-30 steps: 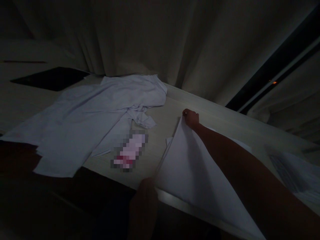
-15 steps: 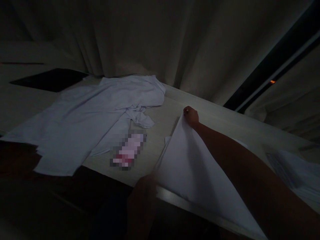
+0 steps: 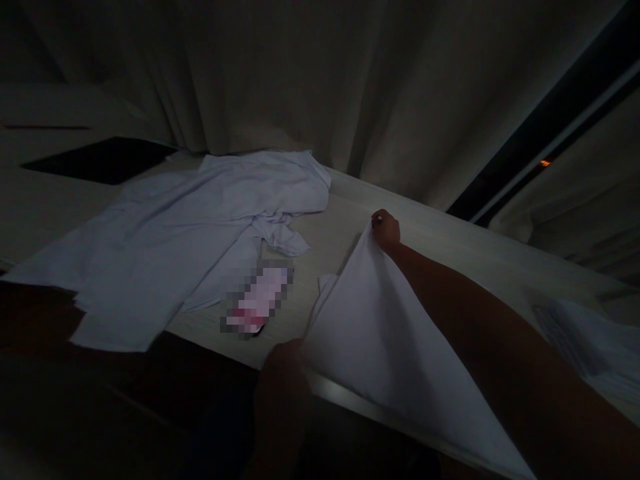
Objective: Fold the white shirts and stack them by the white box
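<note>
Head-mounted view, looking forward and down across the counter [image 3: 345, 220].
The single camera sits above the near counter edge and faces the curtain [image 3: 310, 80] behind it, with a dark window frame [image 3: 545, 133] at upper right. The right hand [image 3: 386, 230] reaches far into the field; the left hand [image 3: 283, 373] lies close beneath the lens. The scene is dim, and no second view overlaps it.

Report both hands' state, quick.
Left hand: closed on the near corner of the white cloth.
Right hand: closed on the cloth's far corner, lifted above the table.
</note>
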`<state>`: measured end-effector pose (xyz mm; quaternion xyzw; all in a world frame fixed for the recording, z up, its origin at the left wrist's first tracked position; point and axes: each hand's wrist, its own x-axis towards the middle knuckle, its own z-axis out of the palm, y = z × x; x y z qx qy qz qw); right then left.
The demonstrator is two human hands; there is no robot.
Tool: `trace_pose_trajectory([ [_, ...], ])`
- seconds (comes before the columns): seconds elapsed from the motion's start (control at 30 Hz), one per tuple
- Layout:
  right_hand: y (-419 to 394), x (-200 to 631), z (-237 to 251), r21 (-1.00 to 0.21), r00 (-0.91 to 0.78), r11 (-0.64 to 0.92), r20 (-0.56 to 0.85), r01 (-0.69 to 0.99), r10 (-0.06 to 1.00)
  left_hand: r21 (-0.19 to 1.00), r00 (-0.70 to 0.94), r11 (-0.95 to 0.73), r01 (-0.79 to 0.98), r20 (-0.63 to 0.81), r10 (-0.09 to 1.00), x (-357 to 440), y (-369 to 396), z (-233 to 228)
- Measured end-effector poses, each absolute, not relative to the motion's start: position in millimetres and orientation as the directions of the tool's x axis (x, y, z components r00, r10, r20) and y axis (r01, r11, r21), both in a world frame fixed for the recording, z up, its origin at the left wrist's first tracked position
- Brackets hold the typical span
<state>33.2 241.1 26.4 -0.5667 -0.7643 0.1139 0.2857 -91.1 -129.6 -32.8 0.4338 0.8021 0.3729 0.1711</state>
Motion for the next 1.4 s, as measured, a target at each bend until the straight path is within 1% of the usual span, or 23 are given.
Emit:
trace_pose_trajectory([
  [0.07, 240.2, 29.7, 28.5, -0.496, -0.160, 0.319, 0.337, 0.808, 0.928, 0.731, -0.577, 0.376, 0.569, 0.029, 0.816, -93.0, -130.0, -33.1],
  [0.2, 237.1, 23.4, 31.7, -0.491, -0.159, 0.319, 0.341, 0.810, 0.927, 0.837, -0.604, 0.419, 0.353, -0.139, 0.785, -95.4, -133.3, -24.4],
  [0.23, 236.8, 22.3, 32.0, -0.490, -0.157, 0.316, 0.338, 0.812, 0.928, 0.849, -0.608, 0.425, 0.315, -0.163, 0.777, -96.1, -134.0, -22.5],
  [0.3, 237.2, 20.8, 31.8, -0.488, -0.151, 0.307, 0.332, 0.817, 0.931, 0.838, -0.627, 0.459, 0.294, -0.194, 0.755, -97.7, -134.9, -21.0],
  [0.37, 238.5, 20.2, 30.9, -0.485, -0.141, 0.297, 0.332, 0.822, 0.933, 0.825, -0.642, 0.488, 0.285, -0.214, 0.736, -99.0, -135.5, -23.0],
  [0.47, 239.9, 20.2, 30.3, -0.484, -0.118, 0.277, 0.332, 0.830, 0.936, 0.852, -0.658, 0.470, 0.231, -0.220, 0.721, -99.5, -136.8, -30.0],
  [0.57, 238.9, 18.2, 32.0, -0.498, -0.094, 0.262, 0.338, 0.826, 0.937, 0.860, -0.660, 0.424, 0.282, -0.147, 0.737, -99.6, -138.1, -37.1],
  [0.63, 238.1, 14.2, 34.3, -0.524, -0.101, 0.291, 0.360, 0.800, 0.927, 0.859, -0.639, 0.388, 0.334, -0.096, 0.763, -100.7, -138.1, -39.0],
  [0.7, 238.3, 8.5, 36.8, -0.571, -0.162, 0.368, 0.380, 0.734, 0.911, 0.864, -0.633, 0.380, 0.330, -0.096, 0.768, -102.5, -137.0, -37.0],
  [0.8, 238.2, 5.4, 39.8, -0.662, -0.294, 0.497, 0.402, 0.561, 0.867, 0.877, -0.672, 0.444, 0.185, -0.216, 0.708, -105.2, -133.6, -27.2],
  [0.87, 233.0, 15.8, 40.5, -0.670, -0.341, 0.541, 0.420, 0.508, 0.841, 0.872, -0.682, 0.485, 0.068, -0.314, 0.660, -105.9, -131.5, -19.8],
  [0.9, 227.5, 26.8, 40.0, -0.649, -0.355, 0.549, 0.420, 0.526, 0.836, 0.867, -0.678, 0.497, 0.029, -0.348, 0.647, -106.1, -130.6, -16.9],
  [0.97, 208.8, 61.8, 36.7, -0.569, -0.378, 0.538, 0.384, 0.621, 0.842, 0.863, -0.664, 0.504, -0.016, -0.386, 0.640, -106.7, -129.4, -13.5],
  [1.07, 161.1, 142.4, 24.0, -0.424, -0.401, 0.501, 0.306, 0.754, 0.863, 0.882, -0.654, 0.471, -0.018, -0.367, 0.662, -109.7, -128.1, -12.3],
  [1.17, 97.6, 238.0, 1.3, -0.274, -0.352, 0.408, 0.233, 0.871, 0.907, 0.891, -0.662, 0.455, 0.008, -0.336, 0.670, -115.3, -127.1, -10.4],
  [1.23, 55.8, 295.8, -17.3, -0.186, -0.294, 0.324, 0.172, 0.928, 0.940, 0.887, -0.663, 0.461, -0.030, -0.362, 0.655, -119.1, -126.9, -8.2],
  [1.33, 11.9, 356.1, -43.1, -0.140, -0.176, 0.193, 0.129, 0.971, 0.976, 0.891, -0.639, 0.444, -0.098, -0.398, 0.659, -122.4, -125.7, -7.8],
  [1.4, 1.0, 377.5, -53.9, -0.132, -0.138, 0.154, 0.121, 0.979, 0.983, 0.896, -0.638, 0.440, -0.063, -0.375, 0.672, -121.9, -122.7, -10.3],
])
